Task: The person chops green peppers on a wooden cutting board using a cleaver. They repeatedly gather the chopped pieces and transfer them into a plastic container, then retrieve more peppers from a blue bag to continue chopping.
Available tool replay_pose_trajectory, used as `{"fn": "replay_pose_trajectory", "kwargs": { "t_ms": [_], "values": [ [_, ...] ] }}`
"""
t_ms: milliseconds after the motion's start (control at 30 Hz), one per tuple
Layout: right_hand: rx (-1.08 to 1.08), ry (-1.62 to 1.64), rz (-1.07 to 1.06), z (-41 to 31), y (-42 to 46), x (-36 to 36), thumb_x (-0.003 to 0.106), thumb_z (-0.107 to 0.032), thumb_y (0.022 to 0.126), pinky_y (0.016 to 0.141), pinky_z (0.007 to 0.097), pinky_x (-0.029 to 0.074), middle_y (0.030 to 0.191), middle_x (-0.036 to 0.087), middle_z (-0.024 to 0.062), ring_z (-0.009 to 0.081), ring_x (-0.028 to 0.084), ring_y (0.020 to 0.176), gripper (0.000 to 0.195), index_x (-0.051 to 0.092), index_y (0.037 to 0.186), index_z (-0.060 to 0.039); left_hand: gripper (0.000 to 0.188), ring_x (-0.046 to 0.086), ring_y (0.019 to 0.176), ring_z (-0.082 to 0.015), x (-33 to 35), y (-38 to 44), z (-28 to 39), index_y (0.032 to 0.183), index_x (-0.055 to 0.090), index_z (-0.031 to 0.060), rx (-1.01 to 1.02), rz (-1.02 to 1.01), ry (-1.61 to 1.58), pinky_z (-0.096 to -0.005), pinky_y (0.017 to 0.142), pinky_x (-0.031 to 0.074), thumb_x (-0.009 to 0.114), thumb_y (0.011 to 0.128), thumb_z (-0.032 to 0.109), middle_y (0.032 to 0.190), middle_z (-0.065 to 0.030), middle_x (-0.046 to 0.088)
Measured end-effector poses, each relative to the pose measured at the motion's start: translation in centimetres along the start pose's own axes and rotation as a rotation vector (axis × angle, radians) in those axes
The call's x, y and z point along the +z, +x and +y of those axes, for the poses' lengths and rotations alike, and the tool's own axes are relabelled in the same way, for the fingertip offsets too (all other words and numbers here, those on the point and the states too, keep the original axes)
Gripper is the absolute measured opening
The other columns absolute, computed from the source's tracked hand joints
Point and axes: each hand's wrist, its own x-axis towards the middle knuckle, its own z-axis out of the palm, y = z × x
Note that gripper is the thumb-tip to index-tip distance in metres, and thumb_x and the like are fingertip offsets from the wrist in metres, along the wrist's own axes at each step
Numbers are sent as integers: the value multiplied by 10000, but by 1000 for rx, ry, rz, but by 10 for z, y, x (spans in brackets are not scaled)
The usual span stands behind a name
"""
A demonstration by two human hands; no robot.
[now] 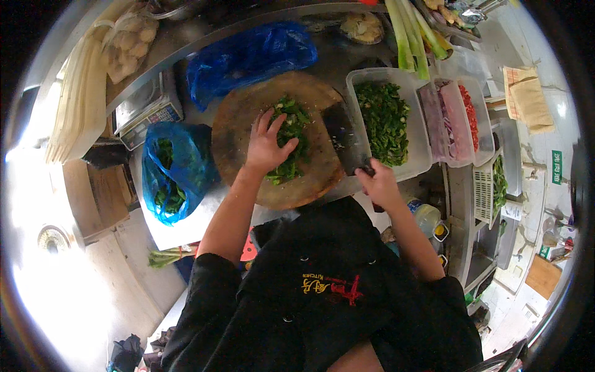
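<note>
A round wooden chopping block [237, 172] lies before me with a heap of leafy greens [297, 125] on it. My left hand [269, 145] rests on the heap's left side with fingers spread, touching the leaves but not gripping them. In my right hand [382, 185] is the handle of a cleaver [341, 132]. Its broad dark blade overlaps the block's right edge, apart from the greens, with small bits stuck to it. Just beyond the blade stands a clear plastic tub [420, 135] of chopped greens [383, 123].
A blue plastic bag of greens [197, 153] sits left of the block, near a scale [148, 116]. Behind lies a blue plastic sheet [255, 56]. Leek stalks [409, 37] and tubs of chopped red onion [447, 121] and red pieces [468, 116] stand at the right.
</note>
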Motion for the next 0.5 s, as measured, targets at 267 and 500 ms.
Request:
{"fn": "replay_pose_trajectory", "kwargs": {
  "t_ms": [267,500],
  "values": [
    [381,465,-107,28,-5,33,765,-259,927,526,337,503,690,653,55,140,610,560,284,631,944,-10,933,283,1477,-493,-16,-77,8,1488,489,106,28,37,99,-636,1179,268,858,722,491,1578,-232,353],
    [231,275,-287,3,-7,96,743,-276,949,508,352,517,705,672,95,178,660,555,330,612,1049,10,892,325,1441,-510,7,-48,37,1449,539,215,33,109,131,-684,1127,295,888,672,480,1554,-219,371]
  ]
}}
